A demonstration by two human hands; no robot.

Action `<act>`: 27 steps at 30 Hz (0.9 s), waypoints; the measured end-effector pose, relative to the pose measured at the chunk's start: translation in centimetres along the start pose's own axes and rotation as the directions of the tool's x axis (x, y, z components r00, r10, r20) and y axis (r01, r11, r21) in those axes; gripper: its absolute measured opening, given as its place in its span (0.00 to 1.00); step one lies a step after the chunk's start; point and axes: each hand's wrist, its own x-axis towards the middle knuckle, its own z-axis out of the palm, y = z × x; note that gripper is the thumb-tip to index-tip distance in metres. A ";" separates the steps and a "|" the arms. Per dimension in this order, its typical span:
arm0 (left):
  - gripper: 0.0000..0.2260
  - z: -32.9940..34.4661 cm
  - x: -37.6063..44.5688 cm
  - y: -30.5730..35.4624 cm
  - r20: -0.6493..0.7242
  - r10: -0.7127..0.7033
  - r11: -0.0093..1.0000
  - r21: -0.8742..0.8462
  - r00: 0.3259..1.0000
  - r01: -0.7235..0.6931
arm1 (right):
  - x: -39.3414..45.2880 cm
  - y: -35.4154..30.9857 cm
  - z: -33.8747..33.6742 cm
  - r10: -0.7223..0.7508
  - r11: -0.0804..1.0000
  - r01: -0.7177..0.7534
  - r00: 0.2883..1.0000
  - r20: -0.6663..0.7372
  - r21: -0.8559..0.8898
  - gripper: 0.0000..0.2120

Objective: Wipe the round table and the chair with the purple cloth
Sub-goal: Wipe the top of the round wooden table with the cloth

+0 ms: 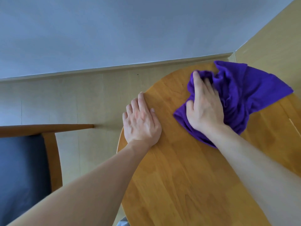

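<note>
1. The round wooden desk (187, 176) fills the lower right of the frame, its curved edge running from the bottom centre up toward the upper right. Its bare top shows no clutter.
2. The chair (50, 154), with a wooden frame and a dark padded seat, sits at the lower left, well apart from the cloth and with nothing resting on it.
3. The purple cloth (241, 88) lies bunched on the desk at the right of centre, near the far edge, with one corner trailing toward the right side of the frame.
4. The right hand (205, 105) presses down on the cloth, fingers curled into its folds and gripping it against the wood.
5. The left hand (141, 121) lies flat and released at centre frame, palm on the desk's left rim, fingers draped over the edge, seemingly to steady it.
6. The step in hand looks like wiping the desk top; the chair appears not yet wiped.
7. The next move likely calls for sweeping the cloth across the uncovered near half, with the pressure kept even, before turning to the chair at the lower left.
</note>
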 end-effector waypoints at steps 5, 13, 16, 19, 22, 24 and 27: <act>0.26 0.1 0.1 -0.1 0.001 0.010 1.000 0.006 1.000 -0.010 | 3.4 -4.6 1.3 -0.048 0.999 0.048 0.999 -0.006 0.020 0.38; 0.27 0.1 0.2 -0.4 -0.012 0.008 0.999 -0.044 1.000 -0.008 | -4.8 -2.4 0.8 -0.478 0.877 0.475 0.842 0.252 0.078 0.40; 0.28 0.1 0.1 -0.4 -0.013 0.012 0.999 -0.050 1.000 -0.012 | -4.7 0.8 -0.7 -0.492 0.865 0.497 0.819 0.296 0.062 0.39; 0.28 0.1 0.0 -0.4 -0.018 0.017 0.997 -0.071 1.000 -0.018 | -1.7 1.2 -1.2 -0.335 0.942 0.330 0.916 0.219 0.064 0.39; 0.28 -0.4 -0.1 -0.6 0.002 0.027 0.994 -0.106 1.000 -0.027 | 0.4 -1.6 0.0 -0.147 0.989 0.144 0.985 0.086 0.043 0.38; 0.29 -0.8 -0.4 -1.4 0.020 0.068 0.993 -0.096 0.997 -0.066 | 0.4 -3.9 1.0 -0.115 0.993 0.114 0.992 0.055 0.023 0.38; 0.30 -1.4 -2.1 -3.5 0.056 0.070 0.997 -0.035 0.996 -0.068 | -1.4 -5.2 1.7 -0.293 0.956 0.293 0.949 0.119 0.013 0.38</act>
